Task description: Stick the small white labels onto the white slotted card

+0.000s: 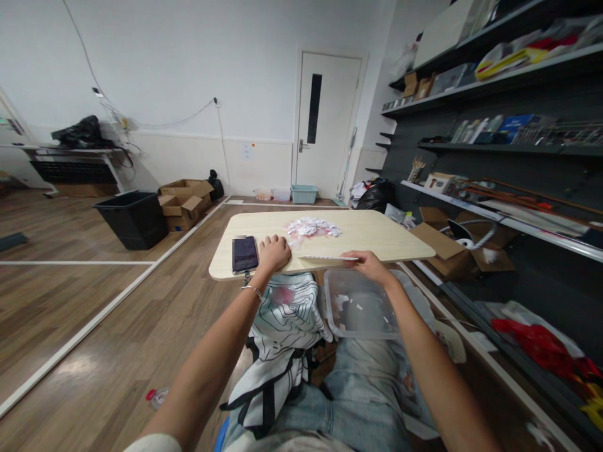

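My left hand rests palm down near the front edge of the pale table. Its fingers are slightly bent and apart, and no held object shows. A dark-screened phone lies just left of it. At the table's front edge, my right hand grips the right end of a thin white sheet, seen nearly edge-on. Beyond both hands is a spread pile of small white paper pieces. Below the right hand, a clear plastic bin holds a few white scraps.
Black-and-white patterned cloth hangs over my lap. A black waste bin and cardboard boxes stand on the left floor. Loaded shelves line the right wall, above an open carton. A bottle lies at lower left.
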The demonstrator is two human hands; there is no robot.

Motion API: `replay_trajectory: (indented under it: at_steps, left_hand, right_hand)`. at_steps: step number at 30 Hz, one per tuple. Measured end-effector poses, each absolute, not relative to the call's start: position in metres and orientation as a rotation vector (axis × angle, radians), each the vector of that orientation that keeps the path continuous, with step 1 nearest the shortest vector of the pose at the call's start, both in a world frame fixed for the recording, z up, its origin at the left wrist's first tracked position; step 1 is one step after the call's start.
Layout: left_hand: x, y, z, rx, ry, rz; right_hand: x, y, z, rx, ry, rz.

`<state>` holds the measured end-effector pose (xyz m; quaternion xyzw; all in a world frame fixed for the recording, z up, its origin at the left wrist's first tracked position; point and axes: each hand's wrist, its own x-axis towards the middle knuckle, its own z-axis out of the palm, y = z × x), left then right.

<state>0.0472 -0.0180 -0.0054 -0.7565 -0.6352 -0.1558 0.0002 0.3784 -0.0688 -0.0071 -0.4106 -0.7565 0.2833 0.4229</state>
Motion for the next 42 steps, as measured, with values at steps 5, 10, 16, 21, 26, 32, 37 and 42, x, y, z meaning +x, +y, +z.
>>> replay_trajectory:
  at_steps: [5, 10, 16, 21, 26, 32, 37, 42]
  left_hand:
    - [0.047, -0.016, -0.007, -2.379, -1.999, -0.505]
    - [0.047, -0.017, -0.006, -2.381, -2.000, -0.509]
    - [0.048, -0.018, -0.006, -2.362, -1.989, -0.502]
    - [0.048, -0.018, -0.006, -2.365, -1.992, -0.492]
    - [0.048, -0.019, -0.005, -2.373, -1.991, -0.486]
    - [0.048, -0.020, -0.003, -2.371, -2.004, -0.481]
    - [0.048, -0.022, -0.002, -2.375, -1.997, -0.495]
    - [0.048, -0.022, -0.002, -2.368, -2.000, -0.491]
  right_hand:
    - [0.371, -0.073, -0.001, -1.021, -1.928, 0.802]
    - [0.365, -0.077, 0.006, -1.005, -1.938, 0.858]
    - [0.368, -0.078, 0.008, -1.009, -1.957, 0.880]
    - [0.371, -0.075, 0.004, -1.039, -1.940, 0.838]
    - [0.372, -0.074, -0.002, -1.088, -1.877, 0.854]
    - [0.375, -0.074, -0.004, -1.105, -1.751, 0.824]
    - [0.386, -0.071, -0.008, -1.085, -1.509, 0.685]
    - [0.403, -0.069, -0.018, -1.110, -1.416, 0.541]
